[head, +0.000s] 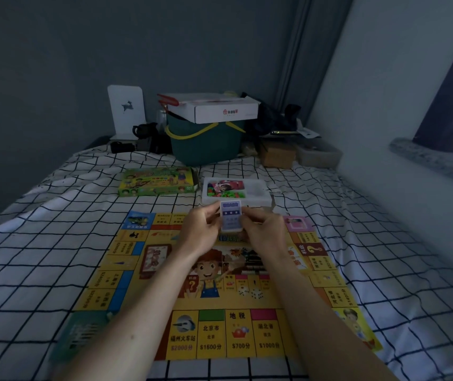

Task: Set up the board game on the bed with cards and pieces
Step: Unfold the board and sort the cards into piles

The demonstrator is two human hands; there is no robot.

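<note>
A yellow game board [211, 334] lies flat on the checked bedsheet [41, 257]. Above its far edge, my left hand [200, 232] and my right hand [264, 229] together hold a stack of purple cards [230, 215] upright, facing me. A red card deck [155, 259] rests on the board's left middle. Two white dice [250, 292] sit near the board's centre. Just beyond the hands stands a white tray [258, 199] holding colourful pieces and a pink card pack. The green game box [156, 181] lies to its left.
At the head of the bed stand a green bucket [206, 144] topped by a white carton [220, 111], a white stand [126, 111], dark items and small boxes [277, 155]. A wall and stone window sill [434, 160] border the right side.
</note>
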